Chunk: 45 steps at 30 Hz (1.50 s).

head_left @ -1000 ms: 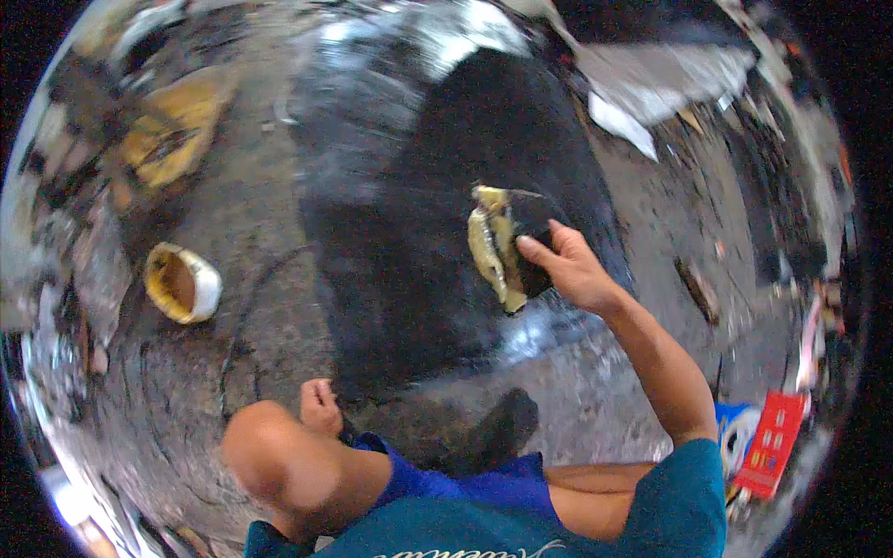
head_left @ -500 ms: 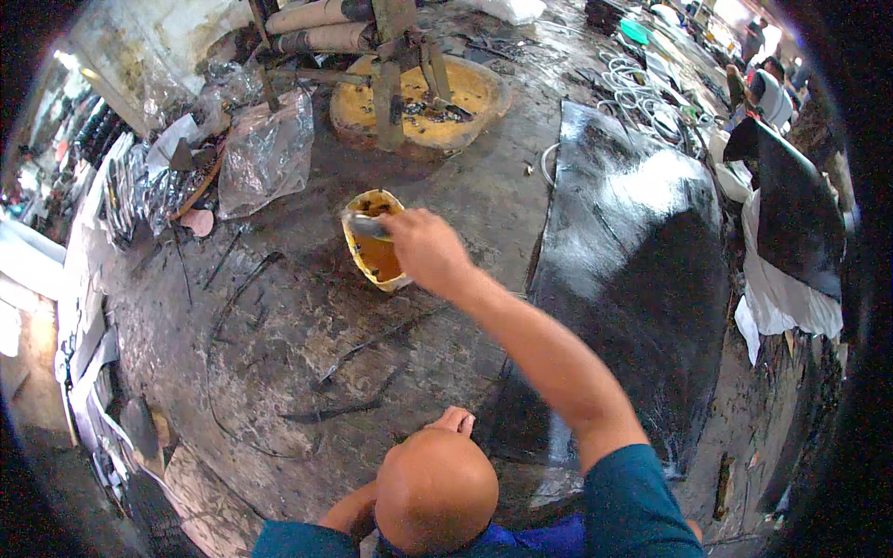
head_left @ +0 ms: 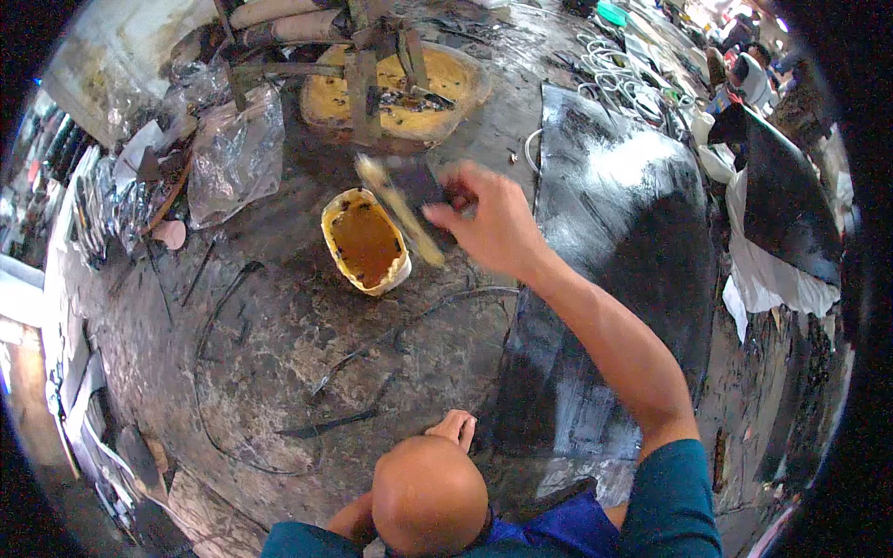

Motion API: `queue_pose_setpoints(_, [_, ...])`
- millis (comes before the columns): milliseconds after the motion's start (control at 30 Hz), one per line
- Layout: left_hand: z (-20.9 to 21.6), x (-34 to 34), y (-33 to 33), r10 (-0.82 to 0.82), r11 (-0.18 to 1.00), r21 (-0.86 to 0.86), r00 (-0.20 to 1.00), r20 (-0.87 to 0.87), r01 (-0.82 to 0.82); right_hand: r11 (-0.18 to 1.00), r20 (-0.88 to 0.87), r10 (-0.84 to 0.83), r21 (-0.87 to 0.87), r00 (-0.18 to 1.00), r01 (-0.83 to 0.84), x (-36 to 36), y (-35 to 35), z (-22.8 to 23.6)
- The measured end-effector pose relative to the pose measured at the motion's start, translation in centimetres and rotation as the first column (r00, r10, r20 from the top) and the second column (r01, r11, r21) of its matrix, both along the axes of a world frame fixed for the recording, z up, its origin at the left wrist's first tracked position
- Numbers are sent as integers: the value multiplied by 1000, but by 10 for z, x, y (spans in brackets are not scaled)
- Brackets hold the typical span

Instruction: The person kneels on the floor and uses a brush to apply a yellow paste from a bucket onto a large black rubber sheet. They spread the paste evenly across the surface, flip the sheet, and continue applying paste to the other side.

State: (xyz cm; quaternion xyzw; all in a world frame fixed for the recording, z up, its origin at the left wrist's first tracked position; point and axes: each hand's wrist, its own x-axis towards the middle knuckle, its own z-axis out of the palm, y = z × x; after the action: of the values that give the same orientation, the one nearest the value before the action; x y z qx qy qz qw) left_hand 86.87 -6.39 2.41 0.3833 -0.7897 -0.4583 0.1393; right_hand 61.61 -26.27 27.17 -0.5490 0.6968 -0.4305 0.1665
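Observation:
My right hand (head_left: 488, 219) is closed on a wide flat spreader (head_left: 409, 216), dark with a long yellow-coated edge and blurred by motion. It hangs above the floor, just right of a pale rectangular tub (head_left: 407, 268). Thick amber liquid fills part of the tub, with dark specks along its walls. To the right of that arm lies a large glossy black sheet (head_left: 614, 270), its surface streaked. My left hand (head_left: 453, 428) rests low by the sheet's left edge, fingers partly showing and seemingly laid down; its wrist is hidden behind the head.
Farther off, a stand (head_left: 363, 93) with padded rolls sits over a yellow-stained round base (head_left: 442, 116). Crumpled clear plastic (head_left: 242, 163) lies left. Thin black strips (head_left: 339, 420) are scattered nearby. Coiled white tubing (head_left: 619, 79) and draped black material (head_left: 786, 205) line the right.
My right hand has lifted the spreader out of the tub and swung right. The tub is now fully in view. My left hand stays in place.

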Motion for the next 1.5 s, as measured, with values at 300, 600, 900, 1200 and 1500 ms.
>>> queue_pose_setpoints(300, [1, -14, 4, 6, 1000, 0, 997, -76, -6, 865, 110, -447, 307, 887, 398, 49, -35, -184])
queue_pose_setpoints(600, [6, -5, -6, 22, 998, 55, 990, -142, -15, 895, -153, -167, 391, 974, 215, -89, 145, -87])
queue_pose_setpoints(900, [2, -20, -28, -255, 897, 392, 963, 85, 203, 19, -728, -650, 268, 215, 963, -109, 660, -126])
queue_pose_setpoints(1200, [-33, -18, -61, -260, 814, 577, 928, 267, 62, -409, -507, -857, 560, -92, 721, 24, 751, -271])
queue_pose_setpoints(1500, [-105, -64, -103, -415, 747, 665, 787, 456, 8, -511, -414, -843, 422, -342, 749, -77, 764, -254])
